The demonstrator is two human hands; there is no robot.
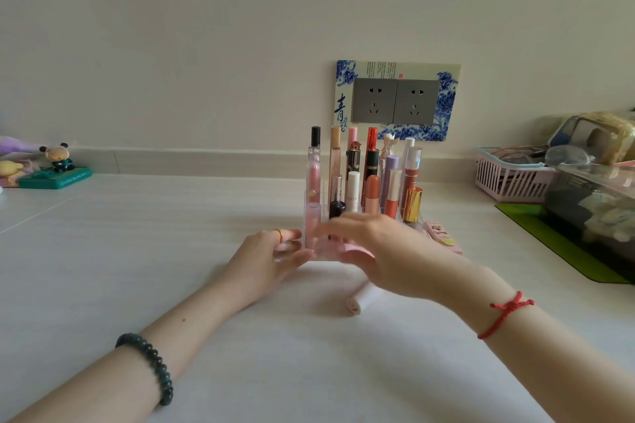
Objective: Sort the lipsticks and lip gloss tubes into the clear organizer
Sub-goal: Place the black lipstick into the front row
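The clear organizer (417,216) stands mid-table near the wall, with several upright lipsticks and lip gloss tubes in it, among them a gold-capped lipstick (412,204) at the right. My left hand (271,256), with a gold ring, rests its straight fingers against the organizer's left front corner. My right hand (374,245) is motion-blurred across the organizer's front row, hiding it. A pink shape (355,250) shows under its fingers; I cannot tell whether it is held. A white tube with a pink end (360,299) lies on the table below my right hand.
A pink flat box (443,237) lies just right of the organizer. At the far right are a pink basket (508,182), a clear container (591,203) and a green mat (549,237). Small figurines on a green box (55,177) sit far left. A wall socket plate (395,101) is behind the organizer.
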